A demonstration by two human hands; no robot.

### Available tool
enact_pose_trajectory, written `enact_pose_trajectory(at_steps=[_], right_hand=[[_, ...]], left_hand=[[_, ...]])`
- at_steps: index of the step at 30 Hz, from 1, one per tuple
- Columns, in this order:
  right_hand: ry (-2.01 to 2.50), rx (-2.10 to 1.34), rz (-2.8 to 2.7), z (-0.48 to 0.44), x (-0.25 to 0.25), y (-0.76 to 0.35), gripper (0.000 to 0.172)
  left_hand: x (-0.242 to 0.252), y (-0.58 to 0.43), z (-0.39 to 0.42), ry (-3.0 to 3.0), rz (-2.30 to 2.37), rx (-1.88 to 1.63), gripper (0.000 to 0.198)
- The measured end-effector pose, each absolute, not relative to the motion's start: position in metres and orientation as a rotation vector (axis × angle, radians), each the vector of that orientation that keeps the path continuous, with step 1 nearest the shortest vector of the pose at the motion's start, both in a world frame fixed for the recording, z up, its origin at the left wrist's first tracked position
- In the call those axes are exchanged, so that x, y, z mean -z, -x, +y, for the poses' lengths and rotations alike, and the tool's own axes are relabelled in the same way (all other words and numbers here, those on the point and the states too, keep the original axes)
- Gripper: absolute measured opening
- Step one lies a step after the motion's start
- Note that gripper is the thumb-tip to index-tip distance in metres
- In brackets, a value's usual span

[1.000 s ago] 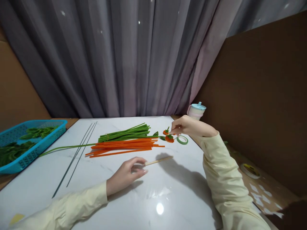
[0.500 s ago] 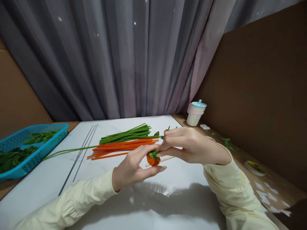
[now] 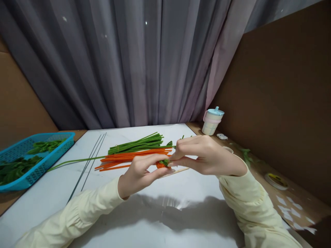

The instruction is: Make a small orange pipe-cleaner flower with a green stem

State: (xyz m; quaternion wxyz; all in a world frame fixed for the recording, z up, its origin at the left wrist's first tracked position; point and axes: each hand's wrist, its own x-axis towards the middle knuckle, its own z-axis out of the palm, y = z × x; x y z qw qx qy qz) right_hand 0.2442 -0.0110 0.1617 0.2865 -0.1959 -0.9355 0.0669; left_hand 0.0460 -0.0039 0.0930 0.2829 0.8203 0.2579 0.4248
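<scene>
Between my hands is a small orange fuzzy piece with a green top (image 3: 162, 163). My left hand (image 3: 141, 174) holds its orange body between thumb and fingers. My right hand (image 3: 204, 155) pinches at the green top from the right, its fingertips meeting those of my left hand. Just beyond them lie a bundle of orange stems (image 3: 124, 159) and a bundle of green stems (image 3: 137, 144) on the white table (image 3: 144, 220). Partly covered by my hands, a thin pale stick (image 3: 178, 171) rests on the table.
A blue basket (image 3: 49, 156) with green leafy pieces stands at the left. Thin dark wires (image 3: 86, 167) and a long green stem lie nearby. At the right are a lidded cup (image 3: 212, 121), a white case (image 3: 221, 136), a tape roll (image 3: 276, 181) and paper scraps (image 3: 286, 210).
The fingers of my left hand have closed in around the orange piece, which now shows less and sits slightly higher and further left. My right hand keeps its pinch.
</scene>
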Motion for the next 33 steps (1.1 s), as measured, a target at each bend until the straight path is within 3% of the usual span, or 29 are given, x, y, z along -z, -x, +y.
enact_pose_trajectory(at_steps=[6, 10, 13, 25, 31, 33], right_hand=[[0.716, -0.915, -2.201, 0.019, -0.154, -0.244, 0.022], [0.731, -1.264, -2.022, 0.045, -0.138, -0.238, 0.028], [0.765, -1.352, -2.075, 0.055, -0.131, -0.234, 0.029], [0.86, -0.904, -2.322, 0.016, -0.15, -0.234, 0.033], [0.782, -0.42, -2.393, 0.016, -0.145, -0.225, 0.015], [0.769, -0.405, -2.396, 0.015, -0.145, -0.224, 0.019]], left_hand=[[-0.1, -0.042, 0.001, -1.976, 0.626, -0.883, 0.042], [-0.108, -0.042, 0.002, -1.775, 0.687, -0.895, 0.018], [-0.112, -0.041, 0.004, -1.692, 0.687, -0.859, 0.016], [-0.116, -0.034, 0.013, -1.552, 0.733, -0.742, 0.031], [-0.12, -0.034, 0.014, -1.539, 0.705, -0.693, 0.046], [-0.12, -0.033, 0.014, -1.526, 0.705, -0.688, 0.05]])
